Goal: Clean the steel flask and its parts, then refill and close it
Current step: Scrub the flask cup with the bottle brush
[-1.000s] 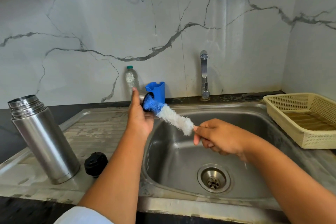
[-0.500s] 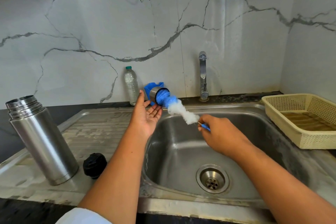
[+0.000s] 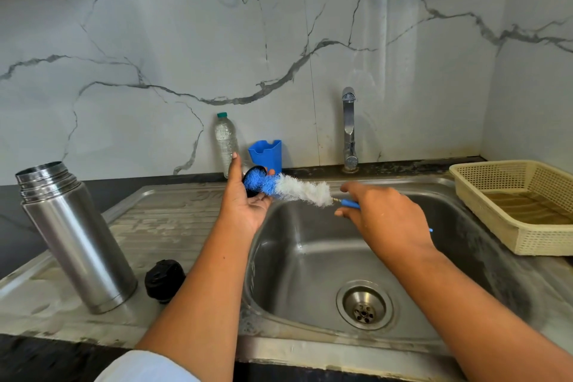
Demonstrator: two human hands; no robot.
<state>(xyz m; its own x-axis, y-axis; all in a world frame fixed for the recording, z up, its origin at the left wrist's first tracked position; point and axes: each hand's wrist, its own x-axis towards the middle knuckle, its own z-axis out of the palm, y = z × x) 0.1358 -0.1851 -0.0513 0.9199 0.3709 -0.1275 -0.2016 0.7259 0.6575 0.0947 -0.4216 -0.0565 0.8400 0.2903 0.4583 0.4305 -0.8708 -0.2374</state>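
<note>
The steel flask stands uncapped on the left drainboard, tilted in this wide view. Its black stopper lies just right of it. My left hand holds the flask's steel cup lid above the sink's left rim, mouth turned toward the brush. My right hand grips the thin blue handle of a bottle brush. The brush's blue tip is inside the cup; its white bristles stick out to the right.
The steel sink with its drain lies below both hands. A tap stands behind it, with no water visible. A clear water bottle and blue holder stand against the wall. A cream basket sits at the right.
The cup lid has turned in my left hand, and the brush has been pulled back to the right, so more bristle shows. My right hand has slid down the handle.
</note>
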